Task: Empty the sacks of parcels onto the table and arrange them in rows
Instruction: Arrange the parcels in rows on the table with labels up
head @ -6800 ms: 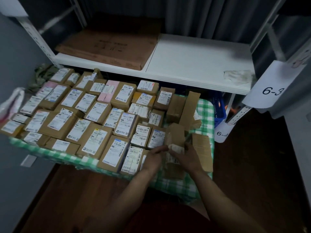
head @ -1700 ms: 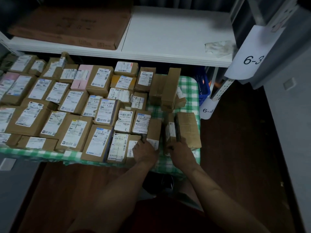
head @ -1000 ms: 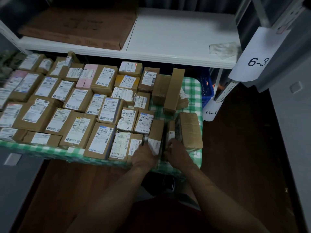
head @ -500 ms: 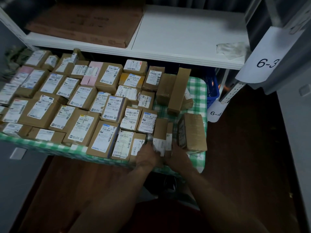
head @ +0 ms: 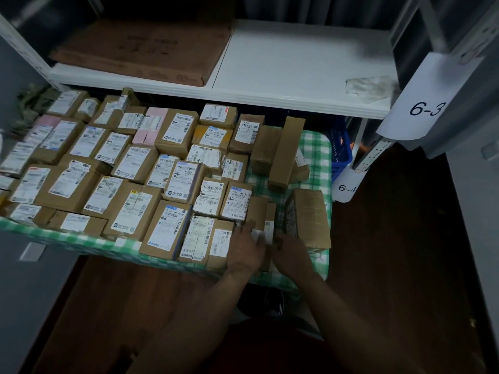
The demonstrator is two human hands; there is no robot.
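Note:
Several rows of brown cardboard parcels (head: 129, 168) with white labels cover the table with the green checked cloth (head: 318, 147). At the front right, two narrow parcels stand side by side on edge: a brown one (head: 258, 211) and a thinner one (head: 270, 220). My left hand (head: 244, 249) grips the near end of the brown one, fingers over its label. My right hand (head: 293, 253) holds the near end of the thinner one from the right. A larger taped parcel (head: 309, 220) lies just right of my right hand.
A long box (head: 286, 152) and unlabelled parcels sit at the table's back right. A white shelf (head: 297, 66) overhangs the table's far edge, with a flat carton (head: 140, 49) on it. A blue basket (head: 340, 147) and signs 6-3 (head: 424, 103) and 6-4 (head: 347, 184) are to the right.
The two narrow parcels, apart a second ago, now stand pressed together beside the labelled rows. Both hands have slid to their near ends. The camera view has shifted slightly.

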